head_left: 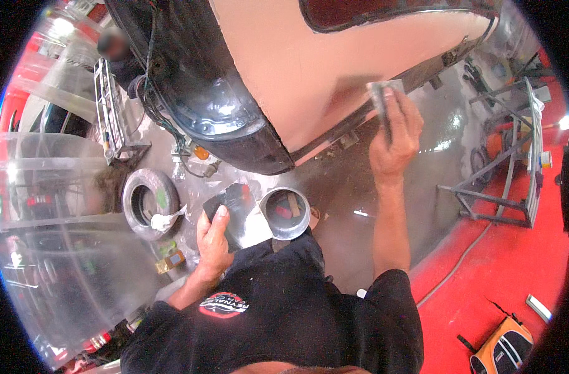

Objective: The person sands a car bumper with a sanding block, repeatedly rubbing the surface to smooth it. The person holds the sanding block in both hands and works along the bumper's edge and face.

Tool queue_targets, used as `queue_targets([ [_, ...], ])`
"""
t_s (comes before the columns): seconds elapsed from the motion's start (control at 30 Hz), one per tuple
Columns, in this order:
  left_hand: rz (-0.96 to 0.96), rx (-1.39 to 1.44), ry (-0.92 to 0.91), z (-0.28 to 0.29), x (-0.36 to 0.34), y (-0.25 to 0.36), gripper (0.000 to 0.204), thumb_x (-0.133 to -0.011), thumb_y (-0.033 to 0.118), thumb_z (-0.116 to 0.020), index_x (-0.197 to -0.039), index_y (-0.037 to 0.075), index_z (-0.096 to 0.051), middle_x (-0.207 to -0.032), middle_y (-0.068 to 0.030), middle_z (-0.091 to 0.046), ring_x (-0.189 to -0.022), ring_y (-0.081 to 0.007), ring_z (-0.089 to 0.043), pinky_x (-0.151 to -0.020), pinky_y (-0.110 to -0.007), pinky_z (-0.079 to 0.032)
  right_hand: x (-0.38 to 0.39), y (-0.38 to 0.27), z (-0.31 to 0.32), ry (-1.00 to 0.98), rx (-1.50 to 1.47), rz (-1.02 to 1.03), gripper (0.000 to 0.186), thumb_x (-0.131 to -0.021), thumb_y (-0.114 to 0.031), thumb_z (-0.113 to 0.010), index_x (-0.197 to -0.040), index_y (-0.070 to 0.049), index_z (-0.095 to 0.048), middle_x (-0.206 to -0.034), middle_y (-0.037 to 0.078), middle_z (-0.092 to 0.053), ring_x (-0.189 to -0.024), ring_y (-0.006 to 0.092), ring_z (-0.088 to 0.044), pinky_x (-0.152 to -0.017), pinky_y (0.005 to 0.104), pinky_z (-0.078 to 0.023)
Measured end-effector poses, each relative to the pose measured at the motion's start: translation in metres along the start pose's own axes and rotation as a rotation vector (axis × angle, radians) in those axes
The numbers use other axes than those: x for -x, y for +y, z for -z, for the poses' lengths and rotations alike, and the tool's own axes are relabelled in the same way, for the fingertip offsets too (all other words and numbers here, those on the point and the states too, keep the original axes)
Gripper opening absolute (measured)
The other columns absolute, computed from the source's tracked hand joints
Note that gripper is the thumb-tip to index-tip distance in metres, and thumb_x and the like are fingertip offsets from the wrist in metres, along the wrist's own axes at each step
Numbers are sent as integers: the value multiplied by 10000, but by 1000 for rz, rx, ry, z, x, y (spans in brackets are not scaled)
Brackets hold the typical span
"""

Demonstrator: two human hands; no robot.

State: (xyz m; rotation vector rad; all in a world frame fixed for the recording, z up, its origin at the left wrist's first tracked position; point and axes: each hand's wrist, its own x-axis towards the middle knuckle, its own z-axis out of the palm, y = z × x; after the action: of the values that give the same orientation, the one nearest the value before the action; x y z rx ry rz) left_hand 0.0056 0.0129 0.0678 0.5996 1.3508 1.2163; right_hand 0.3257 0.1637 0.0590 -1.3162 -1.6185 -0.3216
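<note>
My right hand [395, 128] grips a thin grey sanding pad [379, 93] at the pink-primed panel [297, 75] of a vehicle body part, near its lower edge. Left of the primer is a black corner section [234, 149] with a glossy lamp housing. My left hand [213, 243] holds a dark rectangular block [213, 202] low in front of me, beside a flat pale sheet [247, 229]. Just right of that sits a round metal container [284, 234] with small pieces inside, near my body.
A tyre [135, 206] and a metal rack [104, 106] stand left, with clear plastic sheeting [60, 262]. A partly hidden person [116, 50] is upper left. A metal stand [512, 162] is right; a cable [452, 265] and orange bag [502, 346] lie on the red-and-grey floor [459, 311].
</note>
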Motion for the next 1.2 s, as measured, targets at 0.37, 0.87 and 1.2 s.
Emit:
queue_targets([
  [0.37, -61, 208, -184, -44, 8, 36, 295, -1009, 159, -515, -1264, 18, -563, -1182, -104, -653, -1029, -205, -660, -909, -365, -539, 36, -129, 83, -522, -648, 329, 394, -866, -168, -637, -1258, -206, -661, -1347, 136, -549, -1235, 393, -509, -1054, 587, -422],
  [0.87, -62, 361, -304, 7, -24, 78, 334, -1007, 188, -491, -1281, 1, -525, -1163, -129, -652, -1027, -238, -671, -888, -383, -556, 19, -121, 69, -231, -387, -621, 426, -868, 85, -543, -1288, 25, -587, -1175, 123, -641, -1106, 208, -581, -974, 310, -438],
  [1.2, 45, 310, -456, 66, -58, 95, 320, -989, 169, -526, -1261, -1, -532, -1162, -121, -655, -1015, -233, -669, -858, -389, -569, -15, -146, 51, 105, 12, 107, 484, -820, 137, -562, -1280, -7, -604, -1302, 232, -592, -1202, 366, -577, -1027, 425, -455],
])
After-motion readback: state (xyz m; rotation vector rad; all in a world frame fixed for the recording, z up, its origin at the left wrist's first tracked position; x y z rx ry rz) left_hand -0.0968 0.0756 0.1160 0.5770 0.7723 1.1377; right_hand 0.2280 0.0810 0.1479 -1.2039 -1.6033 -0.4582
